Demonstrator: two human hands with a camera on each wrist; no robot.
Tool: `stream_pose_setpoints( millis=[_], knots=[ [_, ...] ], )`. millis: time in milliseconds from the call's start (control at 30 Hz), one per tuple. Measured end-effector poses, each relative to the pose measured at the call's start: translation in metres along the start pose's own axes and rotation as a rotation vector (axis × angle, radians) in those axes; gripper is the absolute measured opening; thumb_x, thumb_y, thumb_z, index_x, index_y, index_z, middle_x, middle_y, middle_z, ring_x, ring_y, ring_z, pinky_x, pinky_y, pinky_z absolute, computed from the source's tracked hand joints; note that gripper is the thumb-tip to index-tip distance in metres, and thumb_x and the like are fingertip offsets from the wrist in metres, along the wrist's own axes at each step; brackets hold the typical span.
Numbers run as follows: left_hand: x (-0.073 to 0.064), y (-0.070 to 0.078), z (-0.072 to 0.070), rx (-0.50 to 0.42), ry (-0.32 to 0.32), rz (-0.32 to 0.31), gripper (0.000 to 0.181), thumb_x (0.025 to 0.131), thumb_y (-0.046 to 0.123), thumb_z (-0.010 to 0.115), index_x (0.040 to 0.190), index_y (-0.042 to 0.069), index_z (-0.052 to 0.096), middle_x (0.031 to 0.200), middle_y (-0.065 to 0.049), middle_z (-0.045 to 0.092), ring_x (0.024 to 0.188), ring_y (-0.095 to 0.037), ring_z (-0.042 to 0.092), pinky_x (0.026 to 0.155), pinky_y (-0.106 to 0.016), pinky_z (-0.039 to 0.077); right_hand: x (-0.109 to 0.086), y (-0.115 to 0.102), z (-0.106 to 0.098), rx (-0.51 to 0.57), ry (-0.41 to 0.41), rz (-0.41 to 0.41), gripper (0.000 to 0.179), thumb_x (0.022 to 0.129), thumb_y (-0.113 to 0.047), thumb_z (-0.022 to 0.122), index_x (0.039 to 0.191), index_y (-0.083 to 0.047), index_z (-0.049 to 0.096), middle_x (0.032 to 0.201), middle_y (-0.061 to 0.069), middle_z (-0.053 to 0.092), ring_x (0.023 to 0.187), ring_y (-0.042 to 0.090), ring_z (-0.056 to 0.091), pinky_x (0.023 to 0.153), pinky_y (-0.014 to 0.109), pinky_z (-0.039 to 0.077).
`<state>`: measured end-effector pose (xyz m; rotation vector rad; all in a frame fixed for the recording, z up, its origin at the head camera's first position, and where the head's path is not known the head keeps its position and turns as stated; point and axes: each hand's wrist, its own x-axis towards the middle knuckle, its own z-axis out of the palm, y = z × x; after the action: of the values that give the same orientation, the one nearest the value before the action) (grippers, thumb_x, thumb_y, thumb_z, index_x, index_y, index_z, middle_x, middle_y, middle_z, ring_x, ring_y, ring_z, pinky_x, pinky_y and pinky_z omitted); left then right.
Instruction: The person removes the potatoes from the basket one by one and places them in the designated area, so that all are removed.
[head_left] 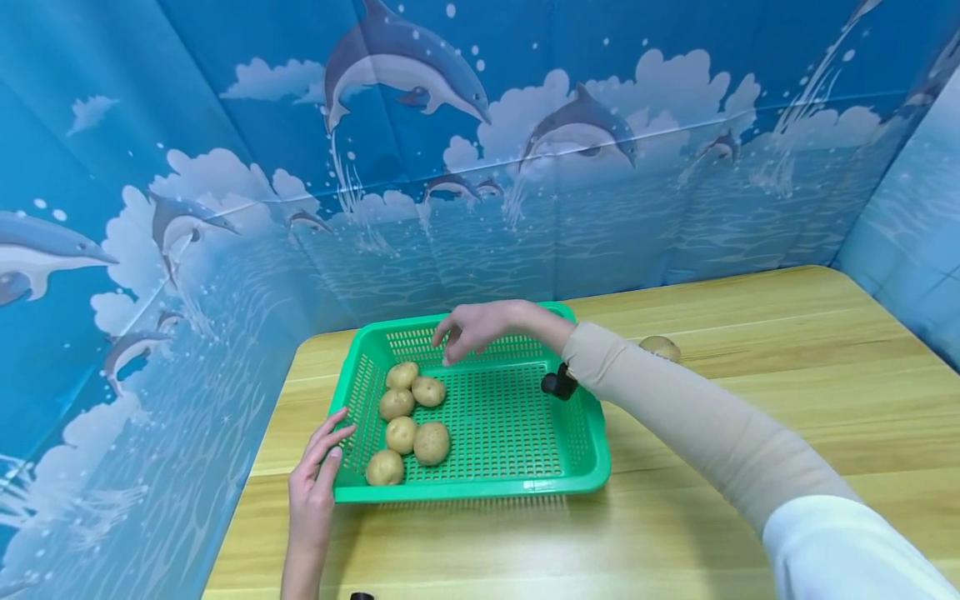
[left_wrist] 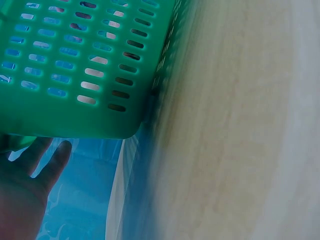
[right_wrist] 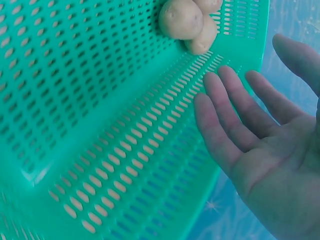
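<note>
A green plastic basket (head_left: pixel 480 490) stands on the wooden table with several potatoes (head_left: pixel 431 443) gathered along its left side. My left hand (head_left: pixel 315 475) rests at the basket's left rim near the front corner, thumb and fingers spread along the edge. In the left wrist view, its fingers (left_wrist: pixel 56 162) reach up to the basket's slotted wall. Over the back part of the basket hangs my right hand (head_left: pixel 478 327), its fingers loosely bent downward and holding nothing. The right wrist view shows the right palm (right_wrist: pixel 280 170) bare and the fingers apart, with potatoes (right_wrist: pixel 181 19) beyond them.
One more potato (head_left: pixel 660 347) lies on the table (head_left: pixel 795 358) to the right of the basket, partly behind the right sleeve (head_left: pixel 697 425). A blue dolphin-print curtain (head_left: pixel 525 225) closes off the back and sides. A black wrist camera (head_left: pixel 559 383) overhangs the basket's right end.
</note>
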<state>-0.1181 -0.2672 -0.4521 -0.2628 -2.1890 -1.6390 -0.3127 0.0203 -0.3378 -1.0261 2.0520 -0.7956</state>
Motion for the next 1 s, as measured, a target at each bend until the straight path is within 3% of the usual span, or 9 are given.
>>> stream_pose_setpoints(
  millis=[267,400,533,633,1000],
  knots=[
    [0.001,-0.001,0.001,-0.003,0.001,0.004,0.029,0.101,-0.002,0.045,0.121,-0.005,0.064,0.143,-0.006,0.052,0.139,-0.023,0.038,0.111,-0.027,0.03,0.017,0.007,0.014,0.058,0.056,-0.002,0.047,0.096,-0.016,0.062,0.141,-0.005,0.05,0.122,0.007,0.066,0.105,0.015,0.062,0.07,0.03,0.05],
    [0.001,-0.001,0.001,0.006,0.003,0.001,0.029,0.101,-0.002,0.045,0.121,-0.005,0.065,0.143,-0.006,0.052,0.139,-0.023,0.038,0.11,-0.026,0.03,0.028,0.012,0.023,0.048,0.088,0.02,0.051,0.095,-0.015,0.065,0.141,-0.001,0.05,0.131,0.016,0.059,0.115,0.021,0.059,0.083,0.035,0.053],
    [0.001,-0.002,0.001,0.017,0.004,-0.003,0.029,0.101,-0.001,0.045,0.121,-0.005,0.065,0.143,-0.007,0.052,0.139,-0.023,0.039,0.11,-0.025,0.031,0.039,0.019,0.032,-0.022,0.103,0.026,0.05,0.094,-0.014,0.067,0.139,0.0,0.051,0.137,0.018,0.055,0.125,0.028,0.053,0.095,0.035,0.049],
    [0.001,-0.002,0.0,0.013,0.005,-0.003,0.029,0.101,-0.001,0.045,0.121,-0.005,0.065,0.143,-0.007,0.052,0.139,-0.023,0.039,0.11,-0.026,0.031,0.044,0.024,0.037,-0.057,0.099,0.023,0.049,0.093,-0.014,0.068,0.138,0.0,0.052,0.137,0.017,0.055,0.128,0.03,0.05,0.098,0.032,0.046],
    [0.001,-0.002,0.0,0.009,0.012,0.013,0.029,0.1,-0.004,0.044,0.12,-0.006,0.065,0.142,-0.01,0.052,0.138,-0.024,0.039,0.11,-0.026,0.03,0.056,0.042,0.05,-0.007,0.107,0.019,0.055,0.092,-0.017,0.072,0.141,-0.007,0.051,0.14,0.009,0.053,0.131,0.026,0.047,0.101,0.036,0.043]
  ],
)
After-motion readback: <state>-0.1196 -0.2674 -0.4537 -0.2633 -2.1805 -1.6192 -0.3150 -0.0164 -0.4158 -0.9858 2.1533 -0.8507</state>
